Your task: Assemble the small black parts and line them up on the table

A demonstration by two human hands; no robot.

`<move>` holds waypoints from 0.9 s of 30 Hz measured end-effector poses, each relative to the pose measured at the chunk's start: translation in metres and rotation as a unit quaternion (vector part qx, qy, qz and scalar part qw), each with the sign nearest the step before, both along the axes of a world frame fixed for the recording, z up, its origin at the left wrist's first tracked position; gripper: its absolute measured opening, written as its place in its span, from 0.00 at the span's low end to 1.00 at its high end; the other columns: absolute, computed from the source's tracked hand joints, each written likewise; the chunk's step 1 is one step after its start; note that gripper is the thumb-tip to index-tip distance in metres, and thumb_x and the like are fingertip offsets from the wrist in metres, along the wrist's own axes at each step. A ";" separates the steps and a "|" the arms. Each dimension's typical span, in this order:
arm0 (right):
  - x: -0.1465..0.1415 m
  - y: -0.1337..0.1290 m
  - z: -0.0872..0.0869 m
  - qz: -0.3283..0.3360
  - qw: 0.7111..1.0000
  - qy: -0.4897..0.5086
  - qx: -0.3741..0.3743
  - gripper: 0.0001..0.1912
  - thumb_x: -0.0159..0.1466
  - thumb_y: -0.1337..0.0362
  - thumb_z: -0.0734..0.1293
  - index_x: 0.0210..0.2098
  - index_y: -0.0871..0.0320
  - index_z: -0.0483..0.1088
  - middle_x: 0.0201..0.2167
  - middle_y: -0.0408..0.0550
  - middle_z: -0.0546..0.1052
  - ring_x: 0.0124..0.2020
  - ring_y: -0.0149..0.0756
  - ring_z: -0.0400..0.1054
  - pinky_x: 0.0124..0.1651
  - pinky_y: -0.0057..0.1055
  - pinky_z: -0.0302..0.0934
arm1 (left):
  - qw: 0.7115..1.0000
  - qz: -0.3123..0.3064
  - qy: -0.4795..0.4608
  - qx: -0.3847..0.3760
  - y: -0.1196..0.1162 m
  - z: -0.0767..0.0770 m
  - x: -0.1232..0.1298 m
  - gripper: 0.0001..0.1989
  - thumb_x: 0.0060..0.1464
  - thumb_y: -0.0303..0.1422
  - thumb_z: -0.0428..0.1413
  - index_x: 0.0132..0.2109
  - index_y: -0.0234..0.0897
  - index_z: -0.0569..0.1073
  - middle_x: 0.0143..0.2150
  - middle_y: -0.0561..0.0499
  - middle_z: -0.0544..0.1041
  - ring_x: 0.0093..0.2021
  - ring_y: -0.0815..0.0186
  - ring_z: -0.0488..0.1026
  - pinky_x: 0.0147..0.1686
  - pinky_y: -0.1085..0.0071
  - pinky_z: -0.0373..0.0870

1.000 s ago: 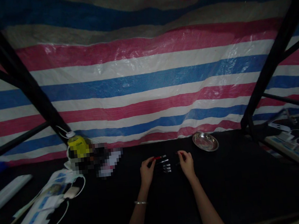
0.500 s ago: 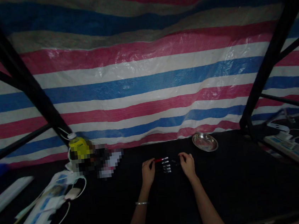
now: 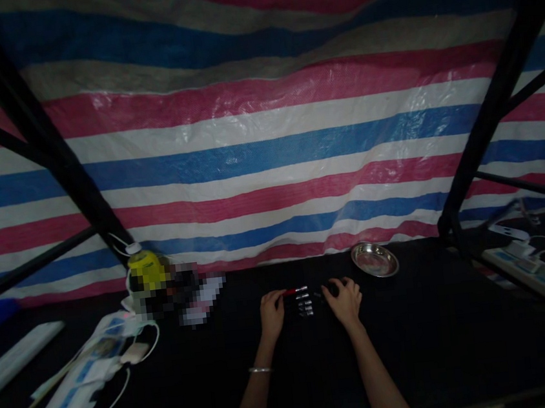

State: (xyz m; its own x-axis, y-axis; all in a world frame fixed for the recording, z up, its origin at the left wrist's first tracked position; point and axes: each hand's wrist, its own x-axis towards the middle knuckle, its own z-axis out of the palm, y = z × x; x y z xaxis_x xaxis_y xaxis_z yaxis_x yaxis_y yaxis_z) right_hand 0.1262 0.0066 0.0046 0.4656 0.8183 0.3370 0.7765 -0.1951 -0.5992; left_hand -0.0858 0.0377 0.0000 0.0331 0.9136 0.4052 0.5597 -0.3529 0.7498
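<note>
My left hand (image 3: pixel 272 313) is closed, with thumb and fingers at the left end of a slim red pen-like stick (image 3: pixel 289 292) with a shiny silver end. Below that stick, several silver ends (image 3: pixel 305 304) lie in a short column, all pointing right; their other parts are too dark to make out against the black table. To the right of the column, my right hand (image 3: pixel 346 303) rests low over the table, its thumb and fingers apart. Small dark pieces (image 3: pixel 318 295) lie beside its thumb, too dim to name.
A round metal dish (image 3: pixel 374 259) stands behind my right hand. At the left are a yellow bottle (image 3: pixel 149 269), blurred-out items, and a power strip (image 3: pixel 77 387) with cables. Another power strip (image 3: pixel 543 279) lies at the right. A striped sheet (image 3: pixel 267 152) hangs behind, between black frame posts.
My right hand's fingers have spread from a pinch and the hand has turned slightly. My left hand stays on the red stick. The whole view has shifted very slightly.
</note>
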 end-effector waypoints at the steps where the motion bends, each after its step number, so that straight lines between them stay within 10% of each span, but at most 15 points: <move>1: -0.002 0.000 -0.001 0.007 1.000 -0.009 -0.007 0.21 0.54 0.48 0.64 0.42 0.53 0.73 0.48 0.59 0.66 0.48 0.52 0.58 0.45 0.44 0.51 | 1.000 0.000 0.000 0.001 0.000 0.000 0.000 0.15 0.53 0.31 0.45 0.39 0.40 0.76 0.40 0.49 0.77 0.43 0.61 0.70 0.48 0.60 0.64; 9: -0.010 -0.002 -0.002 0.047 0.995 -0.082 -0.043 0.30 0.54 0.44 0.63 0.50 0.56 0.68 0.52 0.62 0.65 0.52 0.53 0.56 0.49 0.46 0.48 | 1.000 0.009 0.001 -0.009 0.001 0.001 0.000 0.15 0.52 0.28 0.45 0.37 0.40 0.77 0.39 0.49 0.77 0.43 0.60 0.70 0.47 0.60 0.64; 27: -0.006 -0.005 0.001 0.081 0.995 -0.046 -0.026 0.12 0.62 0.64 0.61 0.40 0.48 0.75 0.46 0.48 0.71 0.48 0.40 0.61 0.47 0.35 0.52 | 1.000 0.025 -0.007 -0.010 0.002 0.000 0.002 0.10 0.51 0.33 0.49 0.34 0.38 0.75 0.37 0.49 0.77 0.41 0.60 0.71 0.45 0.60 0.65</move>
State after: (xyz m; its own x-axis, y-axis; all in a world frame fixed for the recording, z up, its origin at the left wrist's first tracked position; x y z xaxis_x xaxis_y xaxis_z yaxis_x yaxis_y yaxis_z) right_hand 0.1197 0.0018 0.0054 0.2948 0.8977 0.3274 0.8516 -0.0914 -0.5161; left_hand -0.0842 0.0394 -0.0002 -0.0185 0.9216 0.3876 0.5654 -0.3101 0.7643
